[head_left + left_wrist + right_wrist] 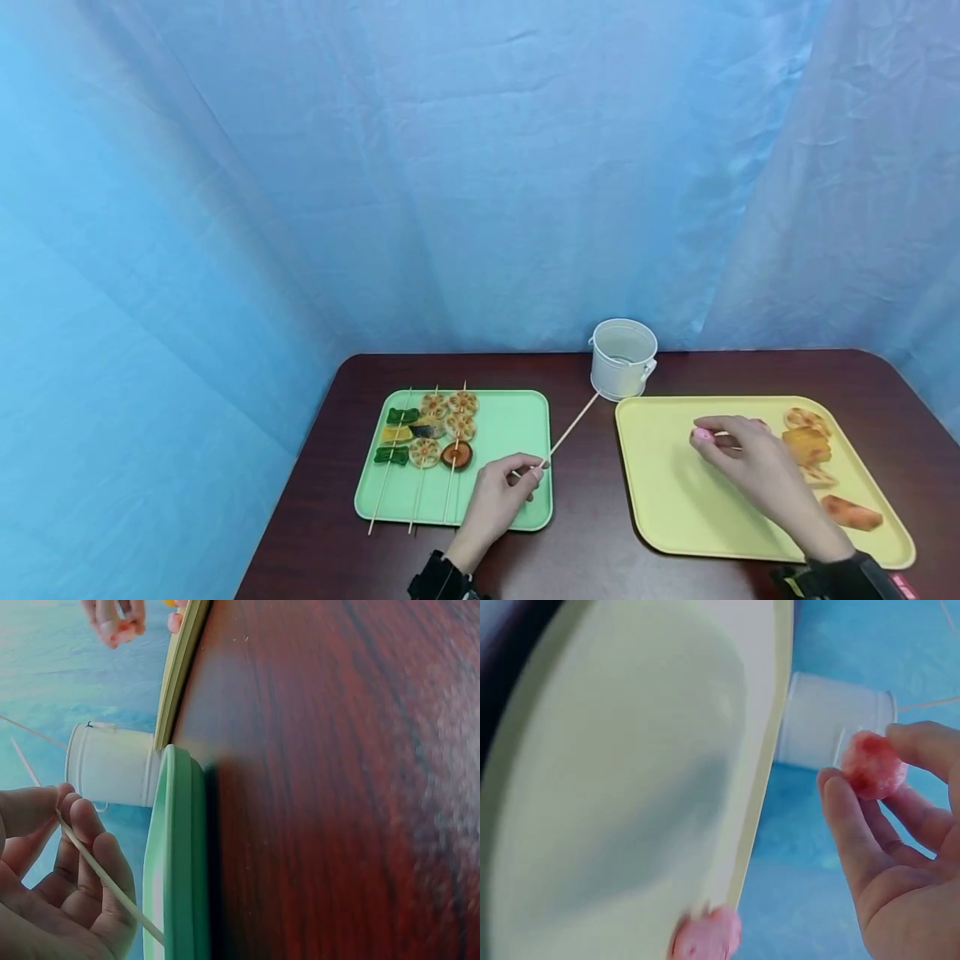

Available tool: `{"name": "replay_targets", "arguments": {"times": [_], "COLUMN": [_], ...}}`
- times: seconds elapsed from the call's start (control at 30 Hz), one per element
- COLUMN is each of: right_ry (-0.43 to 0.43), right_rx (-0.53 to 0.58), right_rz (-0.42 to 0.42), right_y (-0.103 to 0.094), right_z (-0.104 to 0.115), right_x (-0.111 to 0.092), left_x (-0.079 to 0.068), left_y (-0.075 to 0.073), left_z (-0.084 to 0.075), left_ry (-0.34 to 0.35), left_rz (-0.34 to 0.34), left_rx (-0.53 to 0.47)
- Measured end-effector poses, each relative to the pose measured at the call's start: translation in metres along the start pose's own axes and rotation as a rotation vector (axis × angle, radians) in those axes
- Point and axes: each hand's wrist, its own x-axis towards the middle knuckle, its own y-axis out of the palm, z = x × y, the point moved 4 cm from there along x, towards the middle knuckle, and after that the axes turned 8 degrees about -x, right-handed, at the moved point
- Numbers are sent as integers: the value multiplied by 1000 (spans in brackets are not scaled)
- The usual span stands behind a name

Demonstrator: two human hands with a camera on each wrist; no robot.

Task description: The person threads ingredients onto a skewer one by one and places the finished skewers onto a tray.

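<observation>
My left hand (495,493) pinches a thin wooden skewer (574,428) between thumb and fingers, above the right edge of the green tray (513,433). The bare skewer slants up to the right, its far tip overlapping the foot of the white bucket in the head view. Over the yellow tray (675,508), my right hand (761,471) holds a pink, mottled ball-shaped food piece (873,765) between its thumb and fingertips. Another pink piece (707,935) lies on the yellow tray, mostly hidden behind the right hand in the head view.
Three loaded skewers lie on the green tray, with green pepper pieces (403,416), lotus slices (424,452) and a mushroom slice (456,455). The small white bucket (617,379) stands behind, between the trays. Lotus slices, a yellow-brown piece (807,447) and an orange-brown piece (852,512) sit on the yellow tray's right.
</observation>
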Motion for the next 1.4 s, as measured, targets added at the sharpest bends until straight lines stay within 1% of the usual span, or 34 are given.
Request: {"name": "replay_targets", "arguments": {"times": [0.1,0.13,0.2,0.33,0.4,0.47,0.63,0.7,0.77,0.83,0.93,1.03,1.3,1.4], "right_ry": [62,84,122,181,218,277,397,427,452,457,434,412,404,410], "right_rx": [80,130,249,544,639,698,776,817,881,950,1041,1086,1103,1113], "right_rz": [47,64,94,123,131,136,158,165,162,155,150,158,163,164], "right_y": [4,6,11,21,24,28,33,34,35,35,35,36,37,38], "right_z": [4,5,6,9,10,11,14,16,17,19,22,24,26,27], "right_x": [3,4,5,6,7,7,8,8,9,9,9,9,8,8], "left_x": [-1,-1,-2,-2,-2,-3,-4,-5,-6,-6,-6,-6,-4,-4], "left_y": [3,4,7,11,13,14,18,19,20,21,21,21,21,21], "left_z": [-1,-2,-4,-8,-10,-11,-12,-12,-13,-15,-15,-15,-16,-16], "left_ry": [24,40,77,159,186,203,195,190,196,206,206,200,236,222], "left_rz": [3,4,7,0,-5,-7,16,21,21,19,19,23,16,24], "left_rx": [28,45,85,180,212,231,239,239,245,251,253,255,279,272]}}
